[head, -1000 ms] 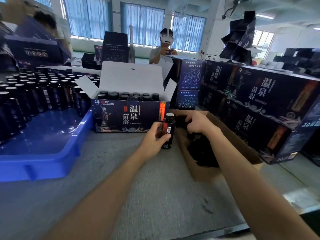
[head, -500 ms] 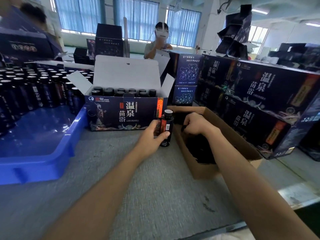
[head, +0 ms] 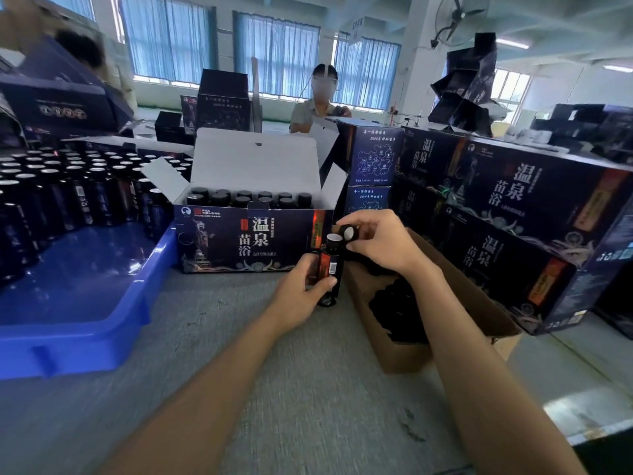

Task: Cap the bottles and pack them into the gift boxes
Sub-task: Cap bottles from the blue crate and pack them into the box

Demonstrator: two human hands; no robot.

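Upright bottle [head: 331, 265] in left hand [head: 301, 290], cap [head: 349, 232] — right hand [head: 381, 245]

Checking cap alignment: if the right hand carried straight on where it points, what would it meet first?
Likely the open bottle, just left of the cap the right hand pinches; depth unclear.

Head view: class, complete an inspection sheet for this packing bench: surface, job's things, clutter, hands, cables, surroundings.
Surface: grey table, a few dark marks.
Job's things: uncapped bottle upright; cap just above its mouth; open gift box holding capped bottles; blue tray of bottles, left; cardboard box of caps, right.
Clutter: closed gift boxes stacked, right.
Grippers: left hand grips the bottle; right hand pinches the cap.
Cables: nothing seen.
Surroundings: another person opposite, curtained windows, wall fan.
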